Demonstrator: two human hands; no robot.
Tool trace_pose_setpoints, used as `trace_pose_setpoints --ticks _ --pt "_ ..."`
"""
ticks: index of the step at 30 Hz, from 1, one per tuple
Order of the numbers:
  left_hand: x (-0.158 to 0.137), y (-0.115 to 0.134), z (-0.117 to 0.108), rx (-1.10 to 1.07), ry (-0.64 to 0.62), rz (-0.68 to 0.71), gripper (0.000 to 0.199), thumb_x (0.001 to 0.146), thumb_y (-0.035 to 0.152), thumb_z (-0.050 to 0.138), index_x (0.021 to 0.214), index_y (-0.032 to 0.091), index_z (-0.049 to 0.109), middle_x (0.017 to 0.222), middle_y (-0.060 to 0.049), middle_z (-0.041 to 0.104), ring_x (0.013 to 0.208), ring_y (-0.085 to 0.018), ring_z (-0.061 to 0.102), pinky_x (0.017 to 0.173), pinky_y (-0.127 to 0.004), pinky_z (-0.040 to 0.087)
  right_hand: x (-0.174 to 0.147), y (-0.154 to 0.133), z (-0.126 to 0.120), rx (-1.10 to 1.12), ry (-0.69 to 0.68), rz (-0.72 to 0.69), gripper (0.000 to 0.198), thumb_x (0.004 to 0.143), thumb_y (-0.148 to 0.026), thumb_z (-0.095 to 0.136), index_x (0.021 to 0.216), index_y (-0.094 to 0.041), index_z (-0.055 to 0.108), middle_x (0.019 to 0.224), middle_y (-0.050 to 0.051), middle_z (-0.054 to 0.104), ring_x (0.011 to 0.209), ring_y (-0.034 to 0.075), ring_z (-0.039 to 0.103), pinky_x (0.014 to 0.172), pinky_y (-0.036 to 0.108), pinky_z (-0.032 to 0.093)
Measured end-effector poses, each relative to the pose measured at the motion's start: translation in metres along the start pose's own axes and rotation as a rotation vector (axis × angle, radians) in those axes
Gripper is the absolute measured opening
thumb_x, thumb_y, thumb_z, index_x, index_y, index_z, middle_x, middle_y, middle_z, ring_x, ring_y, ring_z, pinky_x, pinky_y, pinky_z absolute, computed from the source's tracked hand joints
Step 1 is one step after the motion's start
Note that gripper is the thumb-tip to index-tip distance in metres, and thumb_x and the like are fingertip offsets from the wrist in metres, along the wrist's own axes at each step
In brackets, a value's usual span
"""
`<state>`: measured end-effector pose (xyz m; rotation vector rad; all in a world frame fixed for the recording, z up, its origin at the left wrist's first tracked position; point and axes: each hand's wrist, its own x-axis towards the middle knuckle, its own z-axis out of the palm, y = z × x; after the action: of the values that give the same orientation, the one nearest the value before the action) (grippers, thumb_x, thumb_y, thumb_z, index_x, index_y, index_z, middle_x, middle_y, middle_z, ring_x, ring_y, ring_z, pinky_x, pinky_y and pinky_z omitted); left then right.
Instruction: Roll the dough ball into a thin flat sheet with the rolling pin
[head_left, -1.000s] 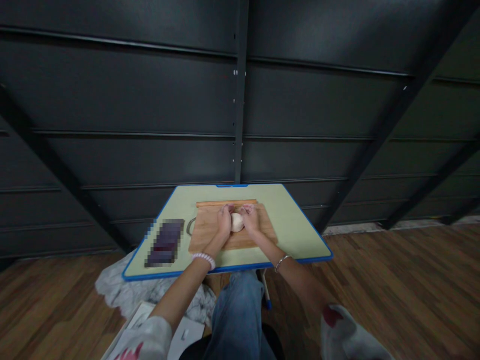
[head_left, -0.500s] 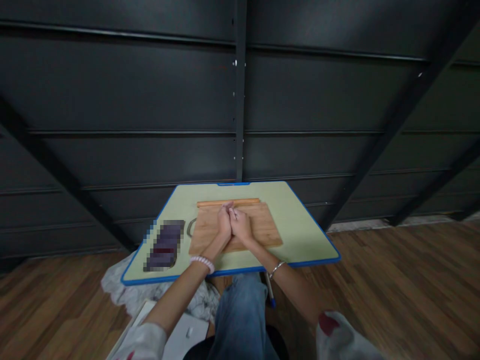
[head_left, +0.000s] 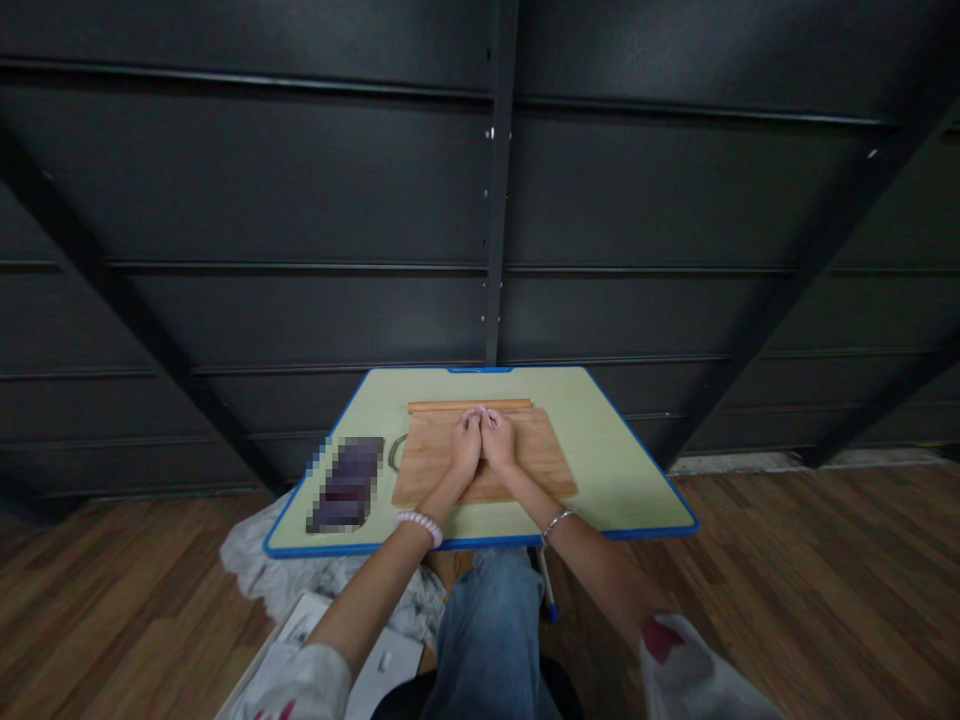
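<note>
"Dough: where is it?"

"I think it is in the middle of the clock, under or between the left hand and the right hand, but they hide it. Make the wooden board the clock, with 12 at the far side."

"What is the grip like?"

"Both hands are curled, side by side, with their tips bent in close together toward 12. I can't tell how far open each one is, or what it has hold of. The insides don't show."

"So how far along is it?"

"Somewhere in the middle, I guess. The board is set out on the green bench, and both hands are busy over it. The wooden stick lies at 12 o'clock, along the far edge, with no hand on it."

"Is the dough finished?"

"I'd guess not, because no finished shape shows. How much is left, I can't tell."

"What's at 9 o'clock?"

"A grey loop, just beside the board. Farther out is a dark, fuzzy thing."
</note>
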<state>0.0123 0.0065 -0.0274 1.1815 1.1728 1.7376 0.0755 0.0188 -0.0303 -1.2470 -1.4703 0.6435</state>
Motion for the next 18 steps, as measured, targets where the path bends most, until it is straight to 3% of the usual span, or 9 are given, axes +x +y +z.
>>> trace_pose_setpoints --ticks 3,8,14,18 --pt "-0.002 -0.003 0.001 0.019 -0.026 -0.011 0.025 0.085 0.035 0.048 0.079 0.016 0.063 0.087 -0.007 0.068 0.083 -0.016 0.061 0.082 -0.031 0.047 0.004 0.006 0.002 -0.031 -0.054 -0.033 0.027 0.088 -0.027 0.042 0.081 -0.018 0.066 0.087 0.009 0.071 0.073 0.017 0.063 0.068 0.024 0.045" --pt "0.001 -0.006 0.000 0.053 -0.036 -0.030 0.030 0.088 0.041 0.048 0.088 0.015 0.063 0.092 -0.007 0.065 0.084 -0.016 0.060 0.080 -0.035 0.048 0.002 0.008 0.003 0.004 -0.018 -0.006 0.034 0.088 -0.036 0.038 0.075 -0.019 0.064 0.079 0.008 0.070 0.069 0.018 0.061 0.066 0.026 0.045" --pt "0.001 0.004 -0.002 -0.006 0.014 -0.053 0.037 0.083 0.040 0.037 0.076 0.017 0.065 0.082 -0.007 0.069 0.080 -0.019 0.062 0.084 -0.035 0.046 0.001 0.004 -0.004 0.408 -0.042 0.151 0.056 0.084 -0.053 0.025 0.059 -0.021 0.063 0.064 0.006 0.066 0.062 0.019 0.060 0.063 0.029 0.047" --pt "-0.001 0.010 -0.001 -0.121 0.049 -0.082 0.033 0.078 0.038 0.039 0.076 0.016 0.063 0.082 -0.007 0.069 0.078 -0.018 0.062 0.081 -0.034 0.047 0.008 0.000 -0.012 0.529 -0.101 0.160 0.053 0.080 -0.054 0.030 0.051 -0.021 0.059 0.059 0.005 0.065 0.060 0.019 0.060 0.068 0.031 0.048"
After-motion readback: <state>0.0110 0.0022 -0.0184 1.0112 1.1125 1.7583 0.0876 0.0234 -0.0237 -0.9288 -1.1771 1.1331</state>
